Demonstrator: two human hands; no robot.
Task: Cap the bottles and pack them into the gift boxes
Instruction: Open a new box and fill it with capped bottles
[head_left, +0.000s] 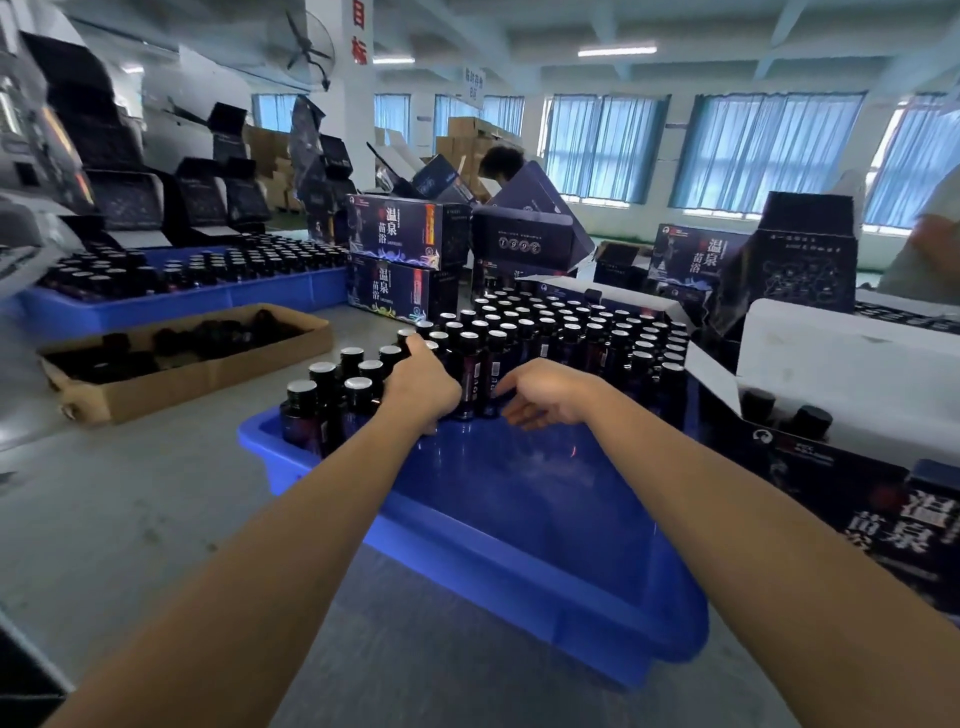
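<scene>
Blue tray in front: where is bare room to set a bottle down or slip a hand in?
Free: the blue tray in its near half, between its front rim and the bottles; also the grey table left of it, up to the cardboard box. Crowded: the tray's far half, packed with bottles, and its right side against the gift box.

A factory packing hall is indicated by blue crates (208, 301) filled with rows of dark bottles (571, 332), printed gift boxes (400, 228) stacked on grey tables (130, 509), cardboard cartons (462, 135) piled behind, a wall fan (309, 49) and curtained windows (769, 150).
</scene>
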